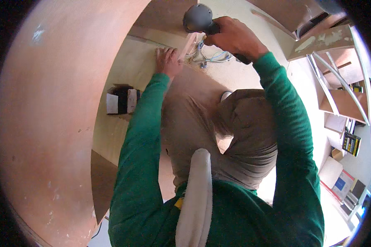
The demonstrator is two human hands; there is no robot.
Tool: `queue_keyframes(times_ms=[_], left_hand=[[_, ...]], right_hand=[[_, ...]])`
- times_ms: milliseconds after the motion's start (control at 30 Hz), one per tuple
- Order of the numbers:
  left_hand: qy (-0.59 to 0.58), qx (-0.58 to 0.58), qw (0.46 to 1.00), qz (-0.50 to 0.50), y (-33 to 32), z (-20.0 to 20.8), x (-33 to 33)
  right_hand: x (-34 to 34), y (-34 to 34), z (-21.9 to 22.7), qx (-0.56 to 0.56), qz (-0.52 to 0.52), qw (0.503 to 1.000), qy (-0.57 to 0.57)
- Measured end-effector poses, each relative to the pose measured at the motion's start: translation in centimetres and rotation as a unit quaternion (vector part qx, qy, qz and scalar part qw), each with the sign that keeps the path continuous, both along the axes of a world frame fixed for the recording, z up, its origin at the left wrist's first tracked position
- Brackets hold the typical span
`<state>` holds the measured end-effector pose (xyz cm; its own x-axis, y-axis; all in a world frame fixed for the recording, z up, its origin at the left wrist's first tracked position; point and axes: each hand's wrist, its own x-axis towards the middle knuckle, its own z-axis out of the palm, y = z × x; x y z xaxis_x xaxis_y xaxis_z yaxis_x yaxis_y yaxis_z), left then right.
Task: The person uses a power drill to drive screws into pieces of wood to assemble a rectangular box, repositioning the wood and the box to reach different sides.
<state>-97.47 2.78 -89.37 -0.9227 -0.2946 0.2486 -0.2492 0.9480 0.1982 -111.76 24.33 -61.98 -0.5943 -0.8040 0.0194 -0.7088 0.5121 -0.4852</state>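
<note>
My right hand (pixel 239 39) is closed around the handle of a dark grey power tool (pixel 198 18) with a rounded housing. Its working end is hidden from me. To the left, my left hand (pixel 168 61) lies with its fingers spread against a pale wooden panel (pixel 142 51). Right beside that hand stands a narrow pinkish wood strip (pixel 189 46); whether the fingers grip it is unclear. Loose white and blue cables (pixel 214 57) with small connectors lie behind the strip, below the tool. Sawdust is scattered near them.
A large curved-looking wooden panel (pixel 57 107) rises close on my left. The pale panel has a rectangular cutout (pixel 123 101) near my left forearm. On the right stand a wooden frame (pixel 338 74) and several boxes (pixel 351 144). A white cloth (pixel 196 193) hangs in front of me.
</note>
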Motion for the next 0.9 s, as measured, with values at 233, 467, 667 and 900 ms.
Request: queue_keyframes(times_ms=[233,467,667,900], left_hand=[[0.055,0.066,0.993,-0.076,-1.6,-1.9,-1.6],[0.098,0.070,0.982,-0.143,-1.1,-1.8,-2.3],[0.127,0.066,0.982,-0.121,-1.4,-1.8,-1.4],[0.075,0.114,0.984,-0.116,-1.4,0.2,-1.7]], right_hand=[[1.5,0.9,3.2,-0.053,0.011,0.998,0.016],[-3.5,4.8,-4.3,-0.192,0.206,0.956,-0.076],[-3.8,5.0,-3.4,-0.374,0.173,0.576,-0.706],[-3.3,4.4,-0.5,-0.151,0.122,0.952,-0.238]])
